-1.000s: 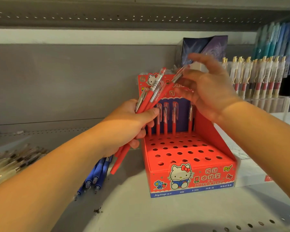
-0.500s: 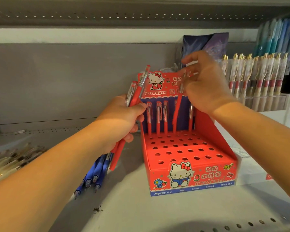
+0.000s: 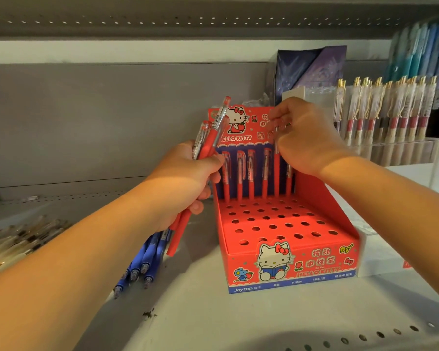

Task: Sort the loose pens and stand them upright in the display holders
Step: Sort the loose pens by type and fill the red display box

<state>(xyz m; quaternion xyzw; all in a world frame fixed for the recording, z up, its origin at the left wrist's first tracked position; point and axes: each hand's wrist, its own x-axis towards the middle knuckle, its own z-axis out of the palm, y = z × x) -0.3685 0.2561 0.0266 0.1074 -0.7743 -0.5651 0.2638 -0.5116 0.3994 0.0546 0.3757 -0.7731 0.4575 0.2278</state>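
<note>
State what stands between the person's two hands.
Upright red pens in the display holder's back row, between left hand and right hand; head view.

Right hand (image 3: 307, 138) hiding red pen (image 3: 276, 173) top, pale pens (image 3: 15, 241) cropped left

On my feed a dark purple packet (image 3: 314, 67) stands at the back. Left of it runs the grey back panel (image 3: 99, 117). Above it is a perforated upper shelf (image 3: 188, 20). Well below-left of it, dark debris (image 3: 148, 314) lies on the shelf board (image 3: 213, 323).
</note>
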